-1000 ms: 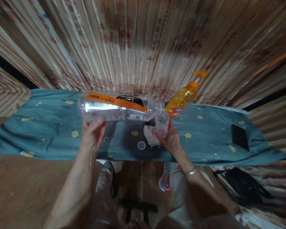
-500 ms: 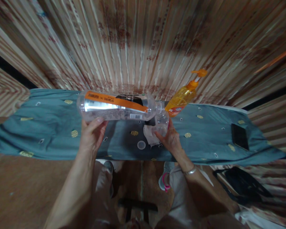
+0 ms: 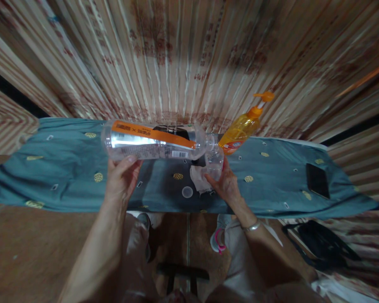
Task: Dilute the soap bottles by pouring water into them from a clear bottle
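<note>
My left hand (image 3: 123,174) holds a large clear plastic bottle (image 3: 154,141) with an orange and silver label, lying sideways in the air with its neck to the right. My right hand (image 3: 225,181) is closed round a small clear container (image 3: 214,162), whose top is at the large bottle's mouth. Just behind it an orange pump bottle (image 3: 241,130) stands on the cloth. A pale crumpled cloth (image 3: 199,179) lies beside my right hand, and a small round clear lid (image 3: 187,192) is left of it.
The table has a green patterned cloth (image 3: 72,168). A black phone (image 3: 317,181) lies at its right end. Behind hangs a striped curtain (image 3: 177,54). A black bag (image 3: 325,244) is at the lower right, below the table.
</note>
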A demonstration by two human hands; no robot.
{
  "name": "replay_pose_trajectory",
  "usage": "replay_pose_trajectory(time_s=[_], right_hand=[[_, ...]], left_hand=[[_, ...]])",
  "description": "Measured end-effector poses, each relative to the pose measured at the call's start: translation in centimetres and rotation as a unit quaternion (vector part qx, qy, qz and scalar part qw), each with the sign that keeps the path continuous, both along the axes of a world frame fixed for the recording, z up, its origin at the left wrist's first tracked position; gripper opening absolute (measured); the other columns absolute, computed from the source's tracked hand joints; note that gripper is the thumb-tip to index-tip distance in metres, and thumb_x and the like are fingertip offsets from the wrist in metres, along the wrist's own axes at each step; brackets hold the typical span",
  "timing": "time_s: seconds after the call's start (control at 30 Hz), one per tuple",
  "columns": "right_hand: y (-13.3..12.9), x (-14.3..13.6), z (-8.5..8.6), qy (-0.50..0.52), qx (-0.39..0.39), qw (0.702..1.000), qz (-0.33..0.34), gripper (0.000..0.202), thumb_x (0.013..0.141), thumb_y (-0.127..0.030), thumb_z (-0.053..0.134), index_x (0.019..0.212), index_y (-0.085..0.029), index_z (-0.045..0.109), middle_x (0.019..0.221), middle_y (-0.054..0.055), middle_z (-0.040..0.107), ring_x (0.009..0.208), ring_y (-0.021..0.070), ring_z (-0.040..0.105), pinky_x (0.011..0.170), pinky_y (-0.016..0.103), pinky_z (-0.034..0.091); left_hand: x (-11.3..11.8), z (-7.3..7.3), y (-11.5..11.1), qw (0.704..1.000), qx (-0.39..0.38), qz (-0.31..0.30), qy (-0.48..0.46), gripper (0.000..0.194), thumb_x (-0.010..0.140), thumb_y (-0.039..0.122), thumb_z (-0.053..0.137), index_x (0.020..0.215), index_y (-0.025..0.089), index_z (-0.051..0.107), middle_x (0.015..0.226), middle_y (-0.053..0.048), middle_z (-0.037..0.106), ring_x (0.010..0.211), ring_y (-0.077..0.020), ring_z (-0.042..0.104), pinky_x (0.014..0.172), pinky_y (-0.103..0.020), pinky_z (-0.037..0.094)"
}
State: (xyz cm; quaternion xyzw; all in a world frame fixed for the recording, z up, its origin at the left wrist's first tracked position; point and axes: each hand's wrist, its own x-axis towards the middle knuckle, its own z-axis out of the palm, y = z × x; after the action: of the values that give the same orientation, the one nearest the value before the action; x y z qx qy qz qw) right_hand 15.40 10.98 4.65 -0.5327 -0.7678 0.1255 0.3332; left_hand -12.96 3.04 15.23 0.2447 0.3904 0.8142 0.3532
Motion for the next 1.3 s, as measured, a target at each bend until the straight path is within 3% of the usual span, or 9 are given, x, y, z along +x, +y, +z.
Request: replay_pose_trajectory(time_s=[0.17,0.27,0.37,0.5,0.83,1.03,1.3], right_hand=[[0.08,0.05,-0.25,0.01,0.019,1.0,0.005,0.096,0.083,-0.066,0.061,0.15,-0.003,0.034,0.138,0.03,0.062,0.126,0.0386,0.065,0.103,0.058,0.054],[0.09,0.08,-0.33,0.014,0.02,1.0,0.008,0.095,0.083,-0.067,0.06,0.152,-0.008,0.033,0.14,0.028,0.061,0.127,0.0378,0.064,0.103,0.059,0.054],[0.09,0.05,-0.34,0.017,0.014,1.0,0.006,0.094,0.083,-0.066,0.061,0.154,-0.012,0.031,0.141,0.026,0.062,0.126,0.0373,0.065,0.102,0.06,0.055],[0.14,0.01,-0.38,0.017,0.007,1.0,0.008,0.096,0.083,-0.064,0.062,0.153,-0.008,0.03,0.137,0.027,0.063,0.125,0.0384,0.065,0.102,0.057,0.055],[0.06,0.13,-0.53,-0.005,0.026,1.0,0.0,0.095,0.084,-0.066,0.06,0.152,-0.006,0.032,0.139,0.028,0.062,0.126,0.0368,0.065,0.102,0.055,0.055],[0.06,0.1,-0.25,-0.004,0.011,1.0,0.003,0.097,0.083,-0.065,0.062,0.151,-0.002,0.033,0.138,0.032,0.062,0.125,0.038,0.066,0.101,0.055,0.055],[0.15,0.13,-0.42,0.01,0.006,1.0,0.009,0.097,0.084,-0.063,0.062,0.153,-0.003,0.031,0.14,0.03,0.06,0.129,0.0387,0.063,0.104,0.057,0.054]], left_hand=[[0.06,0.09,-0.04,1.0,0.005,-0.002,-0.006,0.074,0.045,0.014,0.091,0.114,0.03,0.068,0.077,0.005,0.074,0.08,-0.0183,0.074,0.087,-0.034,0.061],[0.04,0.03,-0.03,1.0,-0.001,0.006,-0.014,0.076,0.043,0.014,0.092,0.113,0.03,0.068,0.076,0.005,0.074,0.073,-0.016,0.072,0.08,-0.03,0.061],[0.03,-0.03,-0.03,1.0,-0.001,0.004,-0.005,0.076,0.044,0.017,0.092,0.115,0.029,0.068,0.074,0.005,0.073,0.076,-0.0172,0.072,0.086,-0.033,0.061],[-0.11,-0.19,-0.05,1.0,-0.006,0.002,0.004,0.078,0.044,0.019,0.093,0.118,0.028,0.068,0.072,0.004,0.072,0.081,-0.0196,0.072,0.09,-0.037,0.06],[-0.03,-0.08,-0.01,1.0,0.002,-0.001,-0.004,0.071,0.044,0.016,0.093,0.109,0.029,0.071,0.08,0.002,0.076,0.076,-0.0177,0.072,0.08,-0.032,0.063],[-0.2,-0.27,0.03,1.0,0.01,-0.008,-0.003,0.077,0.044,0.017,0.094,0.116,0.028,0.069,0.084,0.001,0.077,0.08,-0.0192,0.073,0.089,-0.036,0.061],[-0.2,-0.3,0.02,1.0,0.007,-0.006,-0.023,0.077,0.043,0.013,0.093,0.114,0.031,0.07,0.076,0.004,0.075,0.072,-0.0147,0.07,0.077,-0.028,0.06]])
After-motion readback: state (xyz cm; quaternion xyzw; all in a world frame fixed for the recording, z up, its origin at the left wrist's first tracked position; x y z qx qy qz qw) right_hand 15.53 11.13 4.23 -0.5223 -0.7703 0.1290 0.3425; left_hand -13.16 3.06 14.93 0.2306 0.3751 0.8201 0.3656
